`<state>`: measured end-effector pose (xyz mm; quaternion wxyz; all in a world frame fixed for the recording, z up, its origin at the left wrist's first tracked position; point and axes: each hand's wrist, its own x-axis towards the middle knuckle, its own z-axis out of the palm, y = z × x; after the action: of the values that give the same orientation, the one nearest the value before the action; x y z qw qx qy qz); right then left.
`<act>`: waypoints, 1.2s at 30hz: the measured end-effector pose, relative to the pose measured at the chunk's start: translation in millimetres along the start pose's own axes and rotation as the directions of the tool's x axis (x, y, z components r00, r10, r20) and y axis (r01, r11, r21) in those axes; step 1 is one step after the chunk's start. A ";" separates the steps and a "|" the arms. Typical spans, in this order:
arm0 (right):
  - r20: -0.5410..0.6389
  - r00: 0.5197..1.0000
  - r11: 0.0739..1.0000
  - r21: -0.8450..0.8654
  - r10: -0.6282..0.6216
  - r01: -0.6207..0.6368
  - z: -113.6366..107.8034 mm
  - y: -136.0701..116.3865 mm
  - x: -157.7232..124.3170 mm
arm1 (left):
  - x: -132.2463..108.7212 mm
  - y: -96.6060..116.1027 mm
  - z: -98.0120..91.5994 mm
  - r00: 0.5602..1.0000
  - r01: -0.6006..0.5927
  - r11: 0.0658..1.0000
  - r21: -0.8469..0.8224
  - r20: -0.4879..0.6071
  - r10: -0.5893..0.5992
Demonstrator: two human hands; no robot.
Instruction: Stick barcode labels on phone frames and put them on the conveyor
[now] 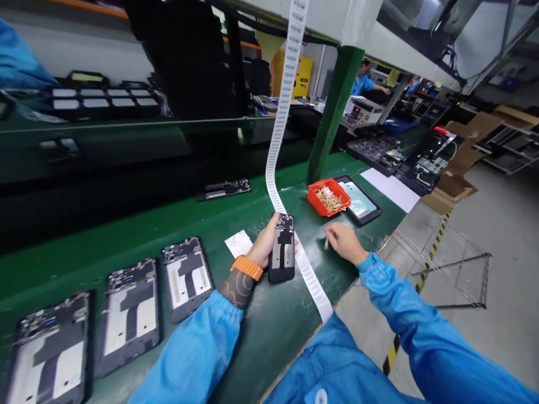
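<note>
My left hand [264,247], with an orange-strapped watch on the wrist, is closed around an opened phone [282,252]. The phone's back cover is off, so its circuit board and bare metal battery bay show. My right hand [345,242] hovers over the bench to the right of it, fingers pinched together. A small pale beige tip pokes out below those fingers; whether it is held or worn on a finger I cannot tell. Behind the held phone runs a long strip of barcode labels [278,134], hanging from above and crossing the green bench [236,336].
Several opened phones [131,308] lie in a row at left. An orange bin [320,209] of beige finger cots stands beside a dark tablet-like device [362,202]. A white packet [238,243] lies left of my hand. A green post [330,112] rises behind the bin.
</note>
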<state>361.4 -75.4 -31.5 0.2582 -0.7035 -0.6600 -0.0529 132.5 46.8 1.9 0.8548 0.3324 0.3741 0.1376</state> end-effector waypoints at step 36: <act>0.252 0.952 0.966 0.234 -0.173 0.114 15.3 -69.6 -37.2 | -10.2 -9.1 -9.1 0.979 -0.097 0.983 -0.157 0.162 0.123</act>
<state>286.2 -102.6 -39.7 0.2362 -0.6216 -0.7405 0.0972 118.8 39.4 -3.2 0.8970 0.2989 0.2691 0.1831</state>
